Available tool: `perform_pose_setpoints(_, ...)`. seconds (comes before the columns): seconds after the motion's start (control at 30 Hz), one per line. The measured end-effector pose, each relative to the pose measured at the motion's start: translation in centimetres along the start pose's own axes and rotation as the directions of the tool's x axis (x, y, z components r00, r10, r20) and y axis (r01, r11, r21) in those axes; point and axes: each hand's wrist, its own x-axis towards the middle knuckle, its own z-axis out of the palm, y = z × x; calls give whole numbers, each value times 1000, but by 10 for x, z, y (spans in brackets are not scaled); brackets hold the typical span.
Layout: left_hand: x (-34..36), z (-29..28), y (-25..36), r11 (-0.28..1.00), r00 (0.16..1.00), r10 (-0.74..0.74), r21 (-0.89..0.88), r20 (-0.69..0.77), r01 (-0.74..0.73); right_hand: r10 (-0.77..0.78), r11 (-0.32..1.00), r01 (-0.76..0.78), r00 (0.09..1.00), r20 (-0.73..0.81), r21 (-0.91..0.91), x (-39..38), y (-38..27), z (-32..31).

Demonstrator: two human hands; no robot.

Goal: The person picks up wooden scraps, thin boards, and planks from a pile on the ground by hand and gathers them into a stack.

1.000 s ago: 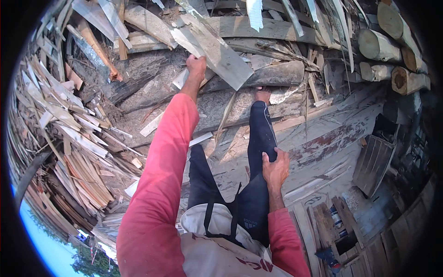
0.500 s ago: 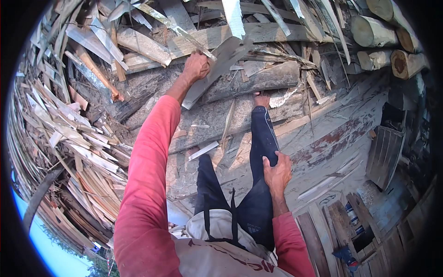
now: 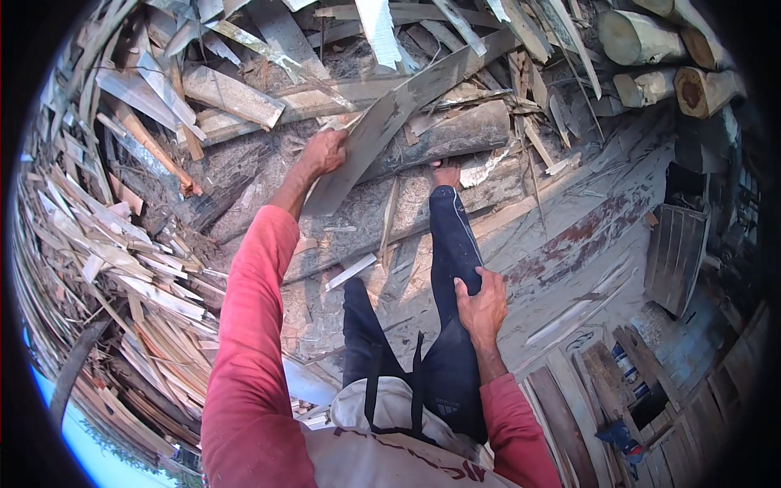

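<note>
My left hand [image 3: 325, 151] is closed on the edge of a long, thin grey board [image 3: 378, 122]. The board slants from beside my left foot's side of the ground up to the far scrap pile, above a thick log [image 3: 451, 138]. My right hand [image 3: 482, 307] lies on my right leg near the knee, in dark trousers [image 3: 452, 244]. Its fingers are stretched out, the thumb is apart, and nothing is in it.
Splintered offcuts [image 3: 236, 96] cover the far ground, and a dense heap of wood strips [image 3: 138, 268] rises at the left. Several cut logs [image 3: 643, 41] are stacked at the far right. A wooden panel [image 3: 677, 260] leans at the right, near planks [image 3: 561, 415].
The grey board has swung out and shows much more of its length, reaching farther toward the far right. My left hand has shifted slightly left and nearer. My right hand stays on the leg.
</note>
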Motion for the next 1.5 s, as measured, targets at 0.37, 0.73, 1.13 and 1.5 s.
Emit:
perform_pose_setpoints(0.37,-325,65,10,353,916,-252,-852,312,387,-196,978,191,979,-57,-88,-23,-24,20)
perform_pose_setpoints(0.73,-655,-29,49,795,843,-530,-401,-95,455,-181,555,-461,745,642,692,-141,-118,126)
perform_pose_setpoints(1.13,-788,119,55,79,446,-882,-982,-150,-173,-600,595,-240,502,623,767,-236,-181,116)
perform_pose_setpoints(1.5,-746,-219,-123,763,-227,-628,-646,-744,5,-694,482,-46,589,413,875,-242,-187,106)
